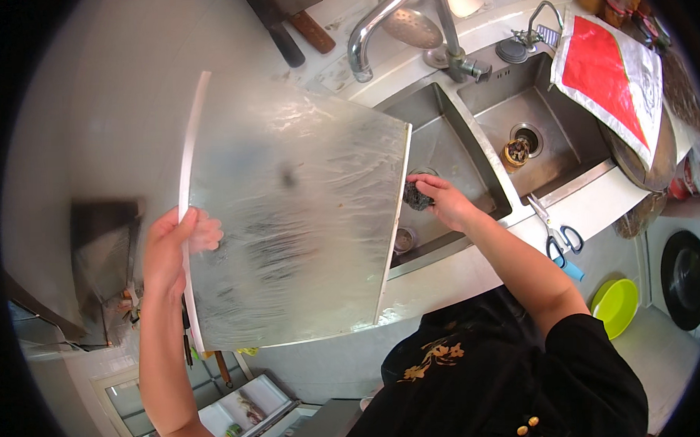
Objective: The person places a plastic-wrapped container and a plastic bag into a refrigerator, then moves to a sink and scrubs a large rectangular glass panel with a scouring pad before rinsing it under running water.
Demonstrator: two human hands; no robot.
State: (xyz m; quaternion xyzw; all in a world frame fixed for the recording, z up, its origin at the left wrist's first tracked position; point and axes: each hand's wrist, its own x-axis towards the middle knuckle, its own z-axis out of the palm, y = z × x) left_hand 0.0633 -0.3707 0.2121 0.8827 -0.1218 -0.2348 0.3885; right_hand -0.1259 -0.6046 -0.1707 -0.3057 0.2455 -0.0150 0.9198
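A wet, translucent glass shelf panel (292, 220) with white edge strips is held tilted over the counter and the left part of the sink. My left hand (174, 245) grips its left edge strip, thumb in front and fingers seen through the glass. Streaks of water or suds cover the panel's surface. In my right hand (442, 201) is a dark steel-wool scouring pad (417, 196), just past the panel's right edge and above the left sink basin (458, 157). Part of that basin is hidden behind the panel.
A chrome faucet (450, 36) arches over the sink. The right basin (560, 118) holds a small jar (515, 155) near its drain. Scissors (555, 228) lie on the counter's front edge. A red and silver bag (608, 76) overhangs the right basin. A green basin (616, 308) stands below.
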